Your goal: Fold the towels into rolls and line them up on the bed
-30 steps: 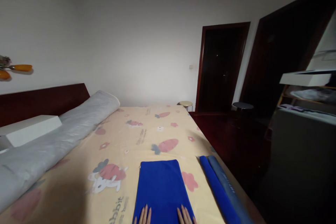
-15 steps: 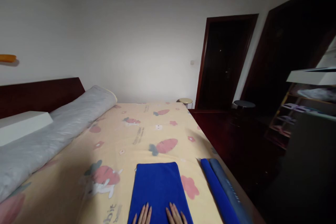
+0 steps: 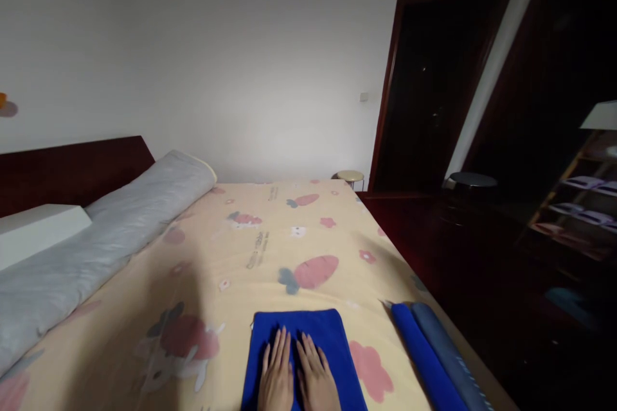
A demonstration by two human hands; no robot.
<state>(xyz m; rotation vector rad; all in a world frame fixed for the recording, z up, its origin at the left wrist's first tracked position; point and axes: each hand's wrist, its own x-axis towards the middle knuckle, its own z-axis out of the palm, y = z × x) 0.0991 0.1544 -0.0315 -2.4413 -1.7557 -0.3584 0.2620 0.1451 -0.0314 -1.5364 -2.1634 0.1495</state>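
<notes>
A flat blue cloth (image 3: 315,324) lies on the bed sheet, its far corners rounded and its near end cut off by the bottom of the view. On it rests my left hand (image 3: 277,372), palm down with the fingers stretched forward. Close beside it, my right hand (image 3: 314,372) is also laid flat on the cloth, fingers out and slightly spread. Neither hand grips anything. To the right of the cloth are a blue roll (image 3: 424,353) and a grey-blue roll with lettering (image 3: 448,347), side by side along the bed's edge.
The bed sheet (image 3: 270,257) is pale yellow with carrots and rabbits. A long grey bolster-like roll (image 3: 130,221) and a white box (image 3: 45,228) lie by the dark headboard (image 3: 72,164). Beyond the bed stand a cream stool (image 3: 350,176), a dark stool (image 3: 472,180) and a shoe rack (image 3: 573,186).
Both hands have slid forward on the blue cloth and come closer together. The camera view has shifted, so the rolls and door sit further right.
</notes>
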